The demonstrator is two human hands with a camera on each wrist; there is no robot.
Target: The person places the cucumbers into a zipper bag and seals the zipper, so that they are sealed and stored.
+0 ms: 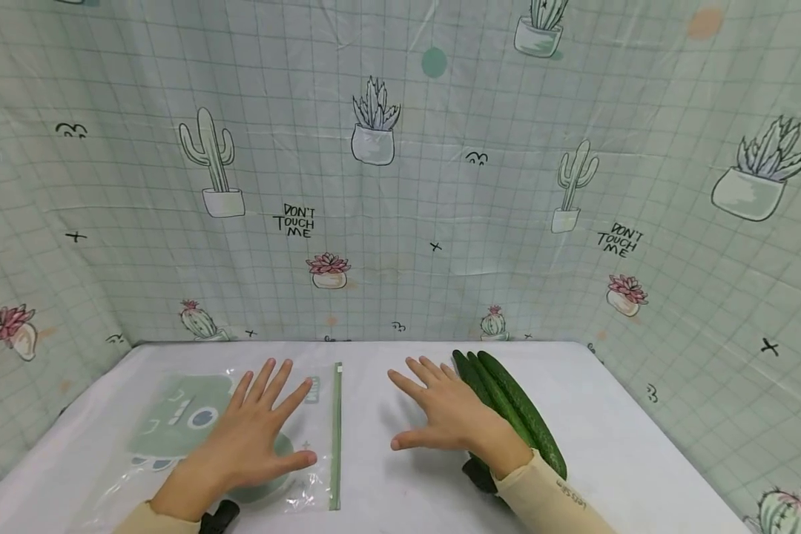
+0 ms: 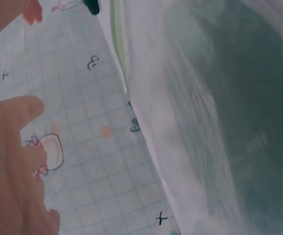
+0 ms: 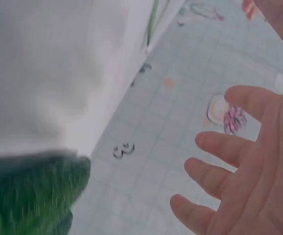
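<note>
My left hand (image 1: 256, 434) hovers with fingers spread over a clear zip bag (image 1: 323, 475) that lies flat on the left of the table. The bag carries a green cartoon print and a green zip strip along its right side. On the other side, my right hand (image 1: 447, 408) is held palm down, fingers apart, holding nothing. Three long green cucumbers (image 1: 523, 400) lie side by side just right of it, partly hidden by that hand and wrist. In the right wrist view the cucumber ends (image 3: 38, 191) show at the lower left, away from the fingers.
A white table (image 1: 380, 482) bears everything. Pale green grid cloth (image 1: 434, 193) printed with potted cacti hangs behind it and on both sides. Between the bag and the cucumbers runs a strip of bare white tabletop.
</note>
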